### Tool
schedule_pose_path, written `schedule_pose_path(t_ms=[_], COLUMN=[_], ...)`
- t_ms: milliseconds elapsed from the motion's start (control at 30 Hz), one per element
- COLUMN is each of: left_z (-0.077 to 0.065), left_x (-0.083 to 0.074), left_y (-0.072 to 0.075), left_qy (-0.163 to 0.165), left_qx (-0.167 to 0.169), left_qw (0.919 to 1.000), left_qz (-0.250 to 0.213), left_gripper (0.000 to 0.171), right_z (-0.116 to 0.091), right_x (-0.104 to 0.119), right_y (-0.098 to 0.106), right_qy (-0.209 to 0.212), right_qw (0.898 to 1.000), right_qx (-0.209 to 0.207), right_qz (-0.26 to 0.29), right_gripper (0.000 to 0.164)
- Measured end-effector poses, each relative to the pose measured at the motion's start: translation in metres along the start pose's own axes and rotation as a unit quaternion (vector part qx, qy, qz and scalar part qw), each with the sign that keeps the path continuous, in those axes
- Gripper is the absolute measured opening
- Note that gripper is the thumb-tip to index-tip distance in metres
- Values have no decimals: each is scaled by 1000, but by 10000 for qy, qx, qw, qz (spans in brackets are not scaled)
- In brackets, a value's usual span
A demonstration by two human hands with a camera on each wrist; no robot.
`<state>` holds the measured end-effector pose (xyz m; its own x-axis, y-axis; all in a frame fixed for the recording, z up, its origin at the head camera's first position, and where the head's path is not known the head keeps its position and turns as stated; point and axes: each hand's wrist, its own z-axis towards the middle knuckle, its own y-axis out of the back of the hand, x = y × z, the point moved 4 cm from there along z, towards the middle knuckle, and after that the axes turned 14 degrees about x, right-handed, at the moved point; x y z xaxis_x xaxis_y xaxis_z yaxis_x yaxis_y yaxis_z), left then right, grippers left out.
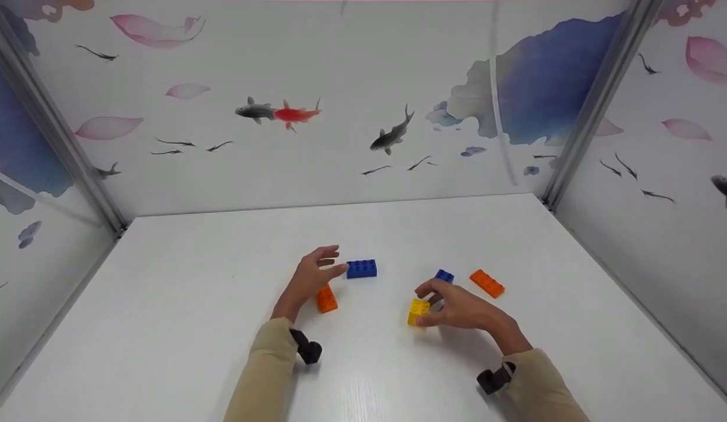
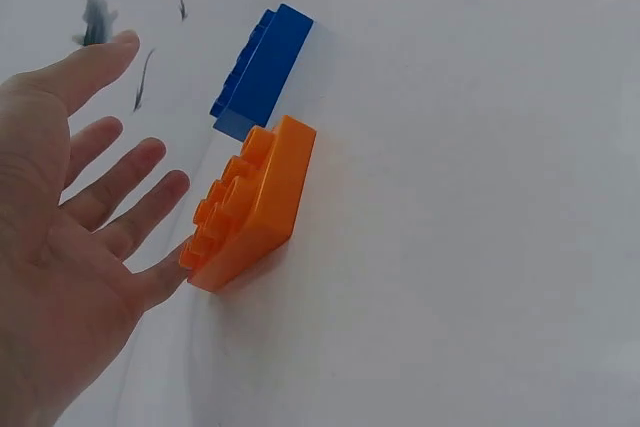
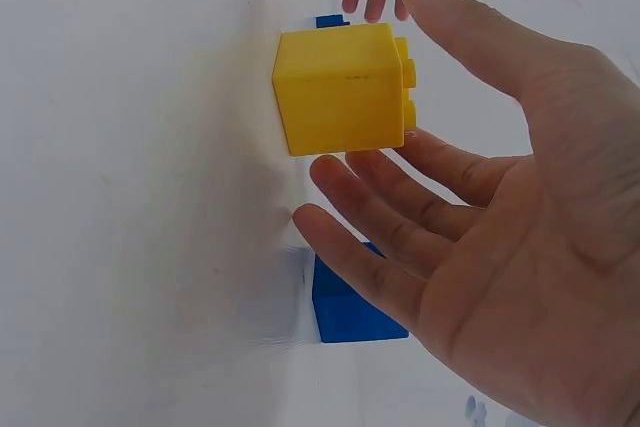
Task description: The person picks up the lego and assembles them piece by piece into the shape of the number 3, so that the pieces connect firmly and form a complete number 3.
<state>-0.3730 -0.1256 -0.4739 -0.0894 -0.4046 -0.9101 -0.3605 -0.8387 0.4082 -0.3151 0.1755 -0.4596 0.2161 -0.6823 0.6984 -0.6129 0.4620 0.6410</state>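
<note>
My left hand (image 1: pixel 312 274) hovers over an orange brick (image 1: pixel 326 298), its fingers spread. In the left wrist view the orange brick (image 2: pixel 250 202) stands beside the little finger, and a long blue brick (image 2: pixel 265 72) lies beyond it. That blue brick (image 1: pixel 362 269) is just right of my left thumb in the head view. My right hand (image 1: pixel 457 306) is around a small yellow brick (image 1: pixel 418 312), thumb on one side and fingers on the other. In the right wrist view the thumb stands apart from the yellow brick (image 3: pixel 340 92), with fingertips close to its opposite side.
A smaller blue brick (image 1: pixel 444 276) sits behind my right hand, partly covered by it. Farther right lies a flat orange brick (image 1: pixel 487 283). The white table (image 1: pixel 223 258) is bounded by printed walls (image 1: pixel 340 176) at the back and sides.
</note>
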Motion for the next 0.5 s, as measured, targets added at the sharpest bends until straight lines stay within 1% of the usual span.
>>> schedule_pose_path(t_ms=[133,300,367,500], left_z=[5,10,11,15], left_x=[-1,4,7,10], left_y=[-4,-7,-8,-11], left_qy=[20,279,394,418], left_qx=[44,93,122,169], left_qw=[10000,9995,9991,9990], left_qz=[-20,-70,-77,-73], left_gripper=[64,63,64,62], right_z=[0,0,0,0], right_x=[-3,-6,-7,-8], right_y=[0,-2,-2,-1], right_qy=[-109,-217,-186,-72], right_qw=[9999,9994,9994,9994], right_qx=[6,43,74,131], right_qz=[121,258,288,303], right_gripper=[58,58,57,56])
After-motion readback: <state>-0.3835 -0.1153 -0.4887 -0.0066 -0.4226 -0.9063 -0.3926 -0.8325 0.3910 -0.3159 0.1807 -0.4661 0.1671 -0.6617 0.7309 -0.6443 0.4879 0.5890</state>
